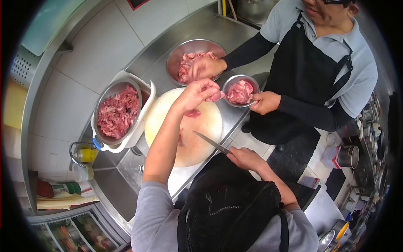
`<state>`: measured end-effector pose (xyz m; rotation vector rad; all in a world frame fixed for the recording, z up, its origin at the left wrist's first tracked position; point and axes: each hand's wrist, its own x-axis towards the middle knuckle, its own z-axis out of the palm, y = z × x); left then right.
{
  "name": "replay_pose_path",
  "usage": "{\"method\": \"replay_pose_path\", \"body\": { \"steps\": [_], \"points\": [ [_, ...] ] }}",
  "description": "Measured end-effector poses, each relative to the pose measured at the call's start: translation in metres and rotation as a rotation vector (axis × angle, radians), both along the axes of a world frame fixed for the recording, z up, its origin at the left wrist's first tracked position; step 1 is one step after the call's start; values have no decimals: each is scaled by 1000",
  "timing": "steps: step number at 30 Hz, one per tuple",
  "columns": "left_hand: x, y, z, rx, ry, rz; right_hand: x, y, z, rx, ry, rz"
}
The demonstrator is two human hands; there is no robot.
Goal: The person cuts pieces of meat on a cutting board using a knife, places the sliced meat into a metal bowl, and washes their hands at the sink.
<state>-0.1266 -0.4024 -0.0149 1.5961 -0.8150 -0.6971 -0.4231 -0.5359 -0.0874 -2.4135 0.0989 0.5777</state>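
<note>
My left hand [196,95] reaches over the far side of the round cutting board [201,147], fingers closed on a small piece of raw meat [217,96]. That piece is at the rim of a small metal bowl [228,101] of meat, which a co-worker's hand [266,103] holds. In my right hand [245,159], at the board's near right edge, is a knife [212,142]; its blade points left across the board. A scrap of meat [192,113] lies on the board below my left hand, and another [181,138] is partly hidden by my forearm.
A large metal bowl [172,63] of meat stands behind the board, with the co-worker's other hand [205,68] blurred over it. At left, an oval metal pan [99,122] of cut meat rests on a white tub [128,145]. A sink [121,180] is at lower left.
</note>
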Motion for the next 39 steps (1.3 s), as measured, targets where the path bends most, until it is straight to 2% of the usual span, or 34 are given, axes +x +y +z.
{"method": "replay_pose_path", "body": {
  "steps": [2, 3, 6, 8, 9, 11, 12, 14, 15, 22, 24, 28, 33, 36, 38, 39],
  "points": [
    [-4, 5, 8, 182, 84, -19, 0, 1, 1, 0, 4, 1],
    [1, 8, 3, 183, 84, -15, 1, 1, 1, -2, 3, 2],
    [18, 20, -29, 262, 136, -79, 5, 1, 5, 5, 40, 9],
    [22, 25, -52, 285, 367, -65, 4, 2, 4, 14, 25, 15],
    [27, 28, -66, 283, 364, -63, 4, 1, 4, 22, 10, 20],
    [37, 37, -96, 398, -30, 5, 4, 1, 4, 28, 21, 31],
    [43, 43, -105, 401, -31, 12, 5, 3, 5, 35, 33, 41],
    [50, 56, -116, 184, -435, 314, 7, 5, 10, 37, 55, 37],
    [50, 65, -98, 239, -545, 342, 7, 5, 11, 34, 78, 25],
    [56, 137, -90, 333, -538, 511, 9, 9, 6, 37, 62, 48],
    [46, 144, -96, 369, -563, 478, 12, 10, 8, 20, 80, 61],
    [16, 128, -97, 415, -453, 416, 17, 13, 8, 21, 86, 72],
    [14, 132, -115, 404, -385, 417, 16, 17, 12, 15, 68, 69],
    [15, 145, -122, 390, -504, 394, 15, 17, 13, 6, 74, 63],
    [9, 159, -127, 511, -833, 433, 14, 16, 20, 4, 73, 61],
    [6, 166, -127, 508, -834, 433, 13, 16, 22, 3, 74, 58]
  ]
}}
